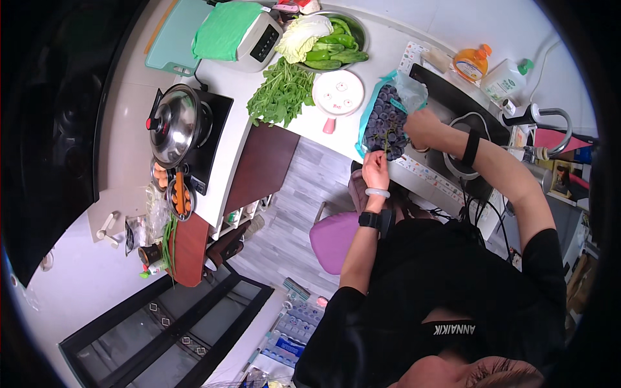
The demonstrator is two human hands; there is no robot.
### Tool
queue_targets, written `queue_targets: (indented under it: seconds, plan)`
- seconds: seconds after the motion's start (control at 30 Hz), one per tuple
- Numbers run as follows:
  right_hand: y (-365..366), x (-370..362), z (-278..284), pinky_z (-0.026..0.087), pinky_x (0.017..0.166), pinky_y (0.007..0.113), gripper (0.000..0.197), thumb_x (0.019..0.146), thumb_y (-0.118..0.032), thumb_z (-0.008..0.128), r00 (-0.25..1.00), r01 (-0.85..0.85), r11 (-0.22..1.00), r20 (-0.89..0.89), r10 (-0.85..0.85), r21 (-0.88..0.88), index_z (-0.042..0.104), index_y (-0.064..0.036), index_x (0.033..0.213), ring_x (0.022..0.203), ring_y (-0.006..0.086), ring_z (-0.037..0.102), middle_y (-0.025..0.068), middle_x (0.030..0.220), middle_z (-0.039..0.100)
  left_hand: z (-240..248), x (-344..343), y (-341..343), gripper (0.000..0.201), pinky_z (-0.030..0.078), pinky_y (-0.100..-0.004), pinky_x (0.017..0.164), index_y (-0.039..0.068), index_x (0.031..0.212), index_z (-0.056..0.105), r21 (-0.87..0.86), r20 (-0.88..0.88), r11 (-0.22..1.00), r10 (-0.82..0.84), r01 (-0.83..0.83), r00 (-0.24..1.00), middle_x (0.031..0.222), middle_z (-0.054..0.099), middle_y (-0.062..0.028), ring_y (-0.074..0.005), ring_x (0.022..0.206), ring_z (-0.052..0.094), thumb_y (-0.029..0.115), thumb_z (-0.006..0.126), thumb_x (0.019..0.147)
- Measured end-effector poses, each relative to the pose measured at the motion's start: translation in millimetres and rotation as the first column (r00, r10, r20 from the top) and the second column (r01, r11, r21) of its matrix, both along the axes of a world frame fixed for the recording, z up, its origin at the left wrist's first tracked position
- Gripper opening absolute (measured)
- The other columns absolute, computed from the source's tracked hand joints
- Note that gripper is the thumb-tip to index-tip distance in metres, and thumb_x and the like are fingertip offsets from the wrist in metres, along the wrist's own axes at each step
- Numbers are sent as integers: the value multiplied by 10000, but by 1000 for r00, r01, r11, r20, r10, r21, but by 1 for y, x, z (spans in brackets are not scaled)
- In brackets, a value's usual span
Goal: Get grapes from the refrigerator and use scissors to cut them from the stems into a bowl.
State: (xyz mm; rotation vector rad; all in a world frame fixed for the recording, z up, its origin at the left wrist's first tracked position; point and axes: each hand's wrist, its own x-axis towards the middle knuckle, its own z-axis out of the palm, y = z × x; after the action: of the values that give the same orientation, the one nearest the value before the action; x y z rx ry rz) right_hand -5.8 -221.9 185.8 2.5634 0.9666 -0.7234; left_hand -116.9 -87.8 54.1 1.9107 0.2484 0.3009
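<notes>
A clear bag with teal edges (367, 121) lies open on the counter beside the sink, full of dark purple grapes (386, 116) with green stems showing. At the bag's near end, my left hand (375, 169) is closed, its fingertips pinched at the grape stem. My right hand (425, 128) is curled at the bag's right side, next to the grapes; its fingers are partly hidden, and what they hold cannot be made out. Just left of the bag rests a round white pan (337, 92) with a pink handle.
Leafy greens (281, 94) lie left of the pan. Behind it, a metal bowl (364, 40) holds cabbage, peppers and cucumbers. The sink (446, 97), faucet (557, 132), orange soap bottle (471, 63) and white bottle (506, 81) are right. A lidded wok (176, 126) and purple stool (333, 242) stand left.
</notes>
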Motion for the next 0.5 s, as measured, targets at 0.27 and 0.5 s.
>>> queue_targets:
  seconds: [0.27, 0.5]
  plan:
    - [-8, -3, -1, 515, 634, 377, 164, 601, -154, 640, 999, -29, 998, -15, 29, 61, 677, -63, 732, 774, 279, 646, 119, 810, 650, 7, 0, -5, 34, 392, -297, 533, -3, 791, 606, 10, -51, 1000, -8, 8, 999, 676, 514, -89, -192, 562, 477, 25, 608, 771]
    - [-13, -6, -6, 506, 657, 359, 145, 625, -162, 641, 993, -106, 990, 52, 101, 93, 683, -79, 736, 809, 264, 643, 108, 811, 654, 6, -1, -6, 59, 403, -322, 562, -1, 802, 595, 38, -67, 999, 24, -21, 997, 709, 529, -98, -207, 589, 495, 51, 610, 779]
